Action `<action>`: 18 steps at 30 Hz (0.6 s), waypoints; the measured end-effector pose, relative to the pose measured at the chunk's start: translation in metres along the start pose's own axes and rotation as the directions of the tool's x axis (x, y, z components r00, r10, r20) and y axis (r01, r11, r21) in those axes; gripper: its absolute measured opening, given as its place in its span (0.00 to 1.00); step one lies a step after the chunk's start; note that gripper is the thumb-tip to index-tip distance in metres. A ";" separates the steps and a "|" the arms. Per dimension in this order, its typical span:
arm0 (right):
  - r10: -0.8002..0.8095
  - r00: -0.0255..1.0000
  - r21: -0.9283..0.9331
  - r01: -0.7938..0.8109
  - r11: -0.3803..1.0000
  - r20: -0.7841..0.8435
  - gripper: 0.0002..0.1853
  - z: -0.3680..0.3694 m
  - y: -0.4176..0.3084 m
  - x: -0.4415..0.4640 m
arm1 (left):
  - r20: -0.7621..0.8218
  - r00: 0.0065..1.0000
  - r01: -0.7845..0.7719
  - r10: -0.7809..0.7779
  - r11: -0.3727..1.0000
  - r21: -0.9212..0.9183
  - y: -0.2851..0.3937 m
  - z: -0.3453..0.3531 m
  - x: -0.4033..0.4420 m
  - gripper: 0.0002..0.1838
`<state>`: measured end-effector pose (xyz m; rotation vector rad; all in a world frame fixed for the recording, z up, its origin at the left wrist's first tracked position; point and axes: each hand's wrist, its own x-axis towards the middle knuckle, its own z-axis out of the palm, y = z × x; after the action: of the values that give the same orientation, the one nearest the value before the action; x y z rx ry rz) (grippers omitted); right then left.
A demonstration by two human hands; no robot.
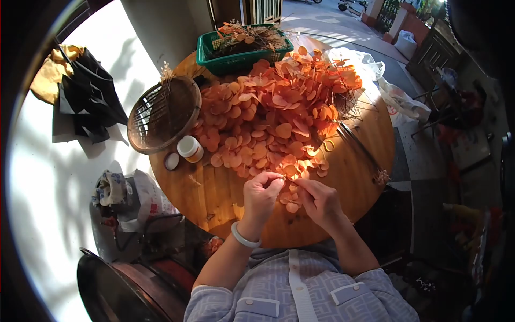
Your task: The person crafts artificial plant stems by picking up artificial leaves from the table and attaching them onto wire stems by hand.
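Observation:
Over the near side of the round wooden table, my left hand (261, 196) is closed in a pinch, with thumb and forefinger together. Facing it, my right hand (320, 202) also pinches, its fingertips close to the left ones. Between them is a sprig of round orange leaves (291, 199), which hangs just below the fingertips; the exact grip point is too small to make out. Right beyond my hands spreads a large heap of orange leaves (257, 118). A yellow ring-shaped handle (329, 145) lies at the heap's right edge.
On the wooden table (225, 209) stand a woven basket (140, 126), a white jar (190, 148) beside its lid (171, 161), and a green crate (230, 65) with dried stems. Thin dark sticks (367, 150) lie at right. White plastic bags (399, 99) hang over the far right edge.

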<state>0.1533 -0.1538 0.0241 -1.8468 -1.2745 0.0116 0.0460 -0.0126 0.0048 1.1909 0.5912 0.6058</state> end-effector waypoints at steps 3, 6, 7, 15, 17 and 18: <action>0.002 1.000 -0.023 -0.002 1.000 -0.017 0.12 0.001 0.002 -0.002 | -0.001 1.000 -0.028 0.028 0.999 0.033 -0.003 0.000 0.000 0.05; -0.008 1.000 -0.074 0.007 0.997 -0.010 0.12 -0.001 0.002 -0.003 | -0.003 0.996 -0.087 0.088 0.990 0.112 -0.004 0.001 -0.002 0.04; -0.012 1.000 -0.095 0.011 0.995 -0.006 0.13 -0.001 0.002 -0.003 | -0.002 0.993 -0.114 0.116 0.983 0.146 -0.004 0.002 -0.002 0.04; -0.012 0.999 -0.242 0.021 0.970 0.039 0.12 -0.005 -0.008 -0.004 | 0.066 0.921 -0.371 0.383 0.816 0.444 0.002 0.005 -0.009 0.03; -0.012 0.999 -0.218 0.019 0.976 0.031 0.14 -0.003 -0.003 -0.005 | 0.142 0.850 -0.492 0.507 0.669 0.557 0.001 0.005 -0.009 0.04; -0.024 1.000 -0.171 0.026 0.985 0.011 0.15 -0.002 0.001 -0.006 | 0.214 0.778 -0.576 0.591 0.534 0.619 0.000 0.004 -0.007 0.05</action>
<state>0.1521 -0.1594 0.0220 -1.9774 -1.3398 -0.1069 0.0436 -0.0203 0.0063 2.1152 0.4105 1.0331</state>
